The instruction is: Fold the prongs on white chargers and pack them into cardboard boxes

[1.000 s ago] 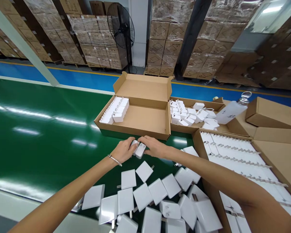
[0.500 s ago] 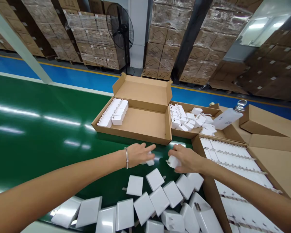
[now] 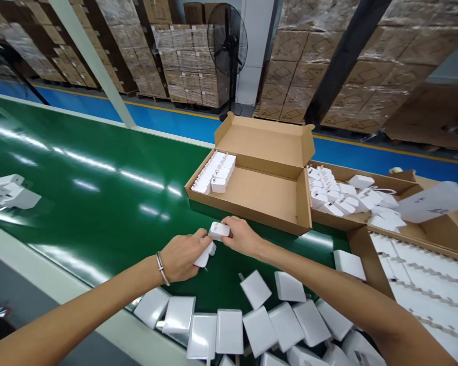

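Observation:
My left hand (image 3: 183, 256), with a bracelet at the wrist, is closed around a white plug-in charger (image 3: 203, 258); a second white piece shows beside it, and I cannot tell if it is separate. Close by, my right hand (image 3: 242, 236) pinches another white charger (image 3: 219, 230) between thumb and fingers. The two held chargers almost meet above the green table (image 3: 137, 244). Just beyond the hands lies an open cardboard box (image 3: 265, 195), with rows of chargers (image 3: 209, 173) along its left side. Many loose chargers (image 3: 229, 330) are spread nearest me.
At the right, a cardboard box holds neat rows of chargers (image 3: 431, 284). Behind it, another carton contains jumbled chargers (image 3: 339, 195) and a white bottle (image 3: 435, 203). Several white chargers (image 3: 11, 193) sit at the far left. A fan (image 3: 229, 43) and stacked cartons (image 3: 191, 66) stand beyond the table.
The view has swung left. My hands have come together, each still with a white charger. More white chargers now show at the far left.

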